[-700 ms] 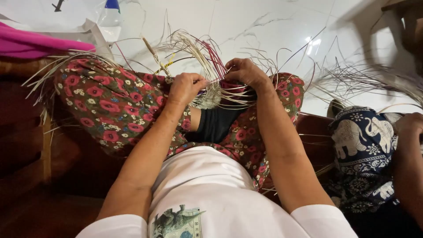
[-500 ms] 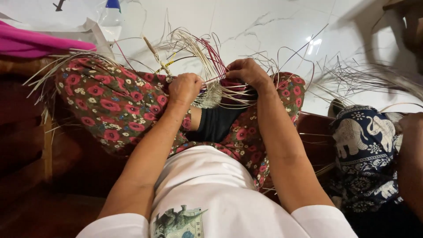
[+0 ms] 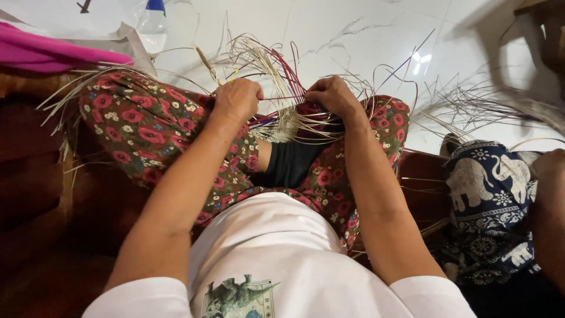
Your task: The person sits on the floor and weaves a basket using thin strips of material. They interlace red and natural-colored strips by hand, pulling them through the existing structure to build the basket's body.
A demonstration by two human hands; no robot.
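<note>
Seated on a dark wooden bench [image 3: 41, 194], legs crossed under floral red-and-green trousers [image 3: 141, 123], a small half-woven basket [image 3: 285, 121] resting in the lap between the knees. Left hand [image 3: 237, 99] curled into a loose fist at the basket's left edge, fingers closed on a thin reddish strand [image 3: 282, 97] drawn level toward the other hand. Right hand [image 3: 332, 94] bent over the basket's right side, fingertips tucked down and pinching the same strand among the weave — exact grip hidden by the knuckles. Pale loose reeds [image 3: 259, 53] fanning up and outward from the basket, a few dark red and purple ones mixed in, arching over both hands and partly screening the woven part.

Around it: a bundle of straw-coloured strips [image 3: 76, 88] lying across the left knee and spilling toward the bench edge. A pink cloth [image 3: 53, 53] at upper left, beside a clear plastic bag [image 3: 126, 35] and a bottle with a blue cap [image 3: 155, 7], cut off by the frame. At right, another person's knee in navy elephant-print fabric [image 3: 488, 194], with their forearm [image 3: 550, 224] at the frame edge and more thin reeds [image 3: 471, 106] spread over the floor ahead of them. White shirt [image 3: 276, 259] with a printed patch filling the bottom.

Beyond the knees, a glossy white marble-look tiled floor [image 3: 365, 35] with grey veins and a bright lamp glare — indoor, warm light.
</note>
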